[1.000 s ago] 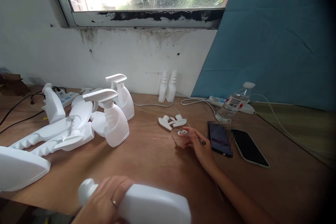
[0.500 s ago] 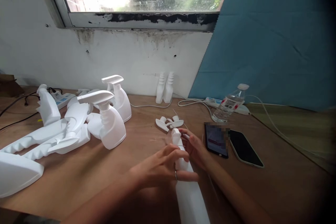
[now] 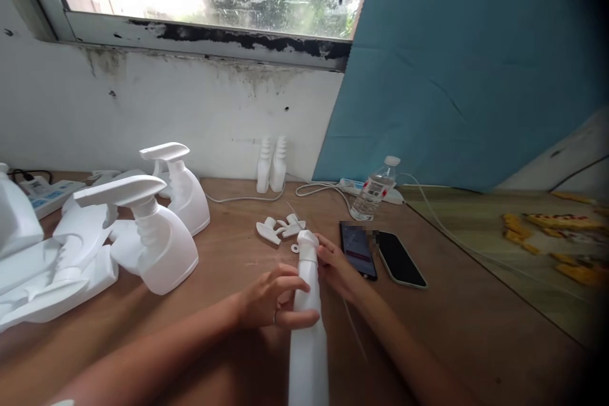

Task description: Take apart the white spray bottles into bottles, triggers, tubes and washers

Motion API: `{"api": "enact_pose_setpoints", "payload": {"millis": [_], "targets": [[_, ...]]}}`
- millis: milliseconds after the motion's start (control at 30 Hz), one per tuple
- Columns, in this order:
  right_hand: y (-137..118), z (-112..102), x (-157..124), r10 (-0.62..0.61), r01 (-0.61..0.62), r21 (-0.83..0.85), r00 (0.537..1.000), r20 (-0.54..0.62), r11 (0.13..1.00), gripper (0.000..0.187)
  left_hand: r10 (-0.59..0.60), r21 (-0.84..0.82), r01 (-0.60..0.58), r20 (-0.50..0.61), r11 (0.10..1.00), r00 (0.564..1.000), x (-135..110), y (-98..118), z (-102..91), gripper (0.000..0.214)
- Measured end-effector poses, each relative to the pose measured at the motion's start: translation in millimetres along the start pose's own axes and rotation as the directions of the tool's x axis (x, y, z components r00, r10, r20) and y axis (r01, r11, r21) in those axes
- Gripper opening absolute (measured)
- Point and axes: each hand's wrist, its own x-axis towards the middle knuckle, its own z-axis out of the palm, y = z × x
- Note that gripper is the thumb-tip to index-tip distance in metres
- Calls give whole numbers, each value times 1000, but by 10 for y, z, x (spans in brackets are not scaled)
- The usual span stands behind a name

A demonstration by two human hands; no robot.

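Note:
A white plastic spray bottle lies lengthwise in front of me, its neck and cap end pointing away. My left hand is closed around its upper part from the left, with a ring on one finger. My right hand is beside the cap end, its fingers bent and pressed together against the right side; what they pinch is hidden. A thin pale tube-like line runs below that hand. Just beyond the bottle are a small white ring and two white trigger sprayer heads.
White spray bottles stand and lie at left. Two small white bottles stand by the wall. At right are a dark phone, another phone, a clear water bottle, a power strip and cables.
The view has swung to the right, so things sit further left. The held bottle has turned to point more straight ahead. The small white ring now shows near its cap end.

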Motion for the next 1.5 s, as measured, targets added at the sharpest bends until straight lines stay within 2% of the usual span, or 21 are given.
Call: {"api": "enact_pose_setpoints", "payload": {"millis": [133, 200, 233, 267, 333, 367, 400, 467, 500, 567, 667, 733, 900, 1067, 1167, 1233, 1333, 1500], "targets": [[13, 0, 24, 68, -61, 125, 996, -51, 990, 42, 14, -51, -15, -16, 999, 1000, -81, 61, -4, 25], [15, 2, 52, 47, -28, 142, 990, -131, 989, 40, -90, -179, 82, -33, 980, 995, -106, 99, -19, 29], [15, 2, 70, 16, 10, 140, 984, -180, 990, 38, -211, -293, 193, -33, 936, 977, -110, 114, -32, 34], [16, -1, 89, -33, 66, 134, 971, -235, 989, 36, -360, -429, 322, -8, 844, 933, -107, 125, -51, 40], [22, -12, 126, -144, 201, 129, 923, -356, 971, 34, -580, -659, 514, 142, 550, 802, -81, 128, -100, 50], [29, -20, 142, -188, 262, 130, 891, -412, 956, 35, -619, -724, 554, 224, 411, 752, -63, 121, -126, 58], [37, -28, 154, -218, 309, 133, 861, -459, 942, 36, -622, -754, 577, 296, 314, 725, -46, 108, -150, 65], [56, -39, 166, -231, 356, 151, 821, -522, 922, 37, -608, -753, 618, 387, 226, 693, -28, 75, -179, 74], [64, -41, 165, -212, 345, 167, 822, -529, 923, 37, -606, -739, 640, 414, 213, 679, -30, 58, -180, 78], [74, -39, 157, -128, 264, 213, 858, -497, 941, 35, -607, -716, 670, 448, 196, 656, -54, 30, -159, 83], [61, -33, 142, 19, 87, 245, 916, -400, 966, 32, -603, -725, 664, 451, 181, 657, -96, 12, -117, 79], [36, -36, 137, 34, 43, 199, 928, -371, 979, 31, -597, -730, 660, 453, 178, 662, -99, 16, -117, 78], [-63, -45, 94, -51, 85, 81, 933, -356, 993, 29, -539, -730, 674, 524, 115, 659, -15, 67, -214, 77], [-169, 13, -39, -52, 71, 101, 982, -180, 992, 42, -454, -771, 636, 580, -37, 676, 35, 136, -253, 75], [-168, 52, -76, -22, 32, 113, 996, -91, 993, 52, -421, -776, 629, 584, -40, 694, 48, 157, -249, 74], [-141, 59, -66, -17, 29, 129, 996, -92, 991, 57, -418, -778, 628, 582, -33, 698, 53, 155, -253, 74], [-114, 44, -38, -5, 26, 165, 992, -128, 986, 50, -429, -779, 624, 587, -67, 687, 54, 145, -271, 74], [-169, 56, -60, -10, 19, 243, 999, -36, 970, 35, -427, -798, 593, 575, -107, 698, 58, 158, -274, 73]]}}
